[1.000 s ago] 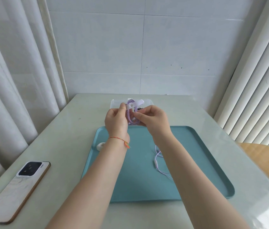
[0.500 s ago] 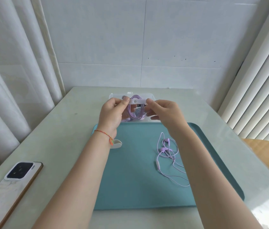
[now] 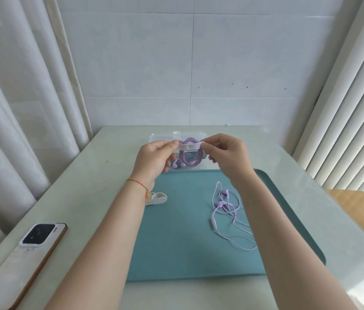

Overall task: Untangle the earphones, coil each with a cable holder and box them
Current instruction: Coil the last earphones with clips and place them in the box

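Pinching opposite ends of the soft white cable holder above the clear box, both hands stretch it across the limp, light purple coil.

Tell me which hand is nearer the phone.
Left. The left hand is above the tray's far-left corner, the phone's side; the right hand is farther across.

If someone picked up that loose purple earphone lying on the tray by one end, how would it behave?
The loose purple earphone would probably hang limp, since its thin cord lies in slack loops on the teal tray. It looks light. The crossing loops might snag into a knot as it lifts.
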A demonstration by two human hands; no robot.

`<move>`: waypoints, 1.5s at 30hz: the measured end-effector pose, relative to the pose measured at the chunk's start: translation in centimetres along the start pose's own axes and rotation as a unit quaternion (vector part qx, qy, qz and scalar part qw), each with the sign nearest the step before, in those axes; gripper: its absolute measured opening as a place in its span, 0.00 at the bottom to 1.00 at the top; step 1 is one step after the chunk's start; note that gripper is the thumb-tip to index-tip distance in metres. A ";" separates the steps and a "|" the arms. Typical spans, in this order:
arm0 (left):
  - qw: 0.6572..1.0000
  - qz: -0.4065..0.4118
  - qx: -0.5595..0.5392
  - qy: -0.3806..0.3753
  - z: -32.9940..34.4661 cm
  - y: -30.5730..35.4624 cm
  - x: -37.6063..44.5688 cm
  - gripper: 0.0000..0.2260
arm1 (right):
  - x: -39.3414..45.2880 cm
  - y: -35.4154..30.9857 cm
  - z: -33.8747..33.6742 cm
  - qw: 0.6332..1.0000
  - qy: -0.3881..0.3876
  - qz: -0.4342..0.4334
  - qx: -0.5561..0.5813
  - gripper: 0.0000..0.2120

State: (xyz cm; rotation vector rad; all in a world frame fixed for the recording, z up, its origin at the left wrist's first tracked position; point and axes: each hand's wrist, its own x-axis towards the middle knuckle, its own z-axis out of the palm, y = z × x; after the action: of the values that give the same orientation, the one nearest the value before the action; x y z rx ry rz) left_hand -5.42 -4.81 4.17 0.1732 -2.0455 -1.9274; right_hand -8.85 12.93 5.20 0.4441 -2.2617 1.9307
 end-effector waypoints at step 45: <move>0.979 -0.046 0.168 0.104 -3.5 -5.5 11.4 0.13 | 14.7 1.9 4.6 0.975 -0.110 0.191 -0.013 0.09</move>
State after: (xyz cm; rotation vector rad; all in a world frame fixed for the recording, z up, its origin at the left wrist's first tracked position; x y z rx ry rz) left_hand -15.81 -12.05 0.54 0.5320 -2.2343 -1.5210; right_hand -22.91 6.64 6.90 0.2412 -2.6763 2.1115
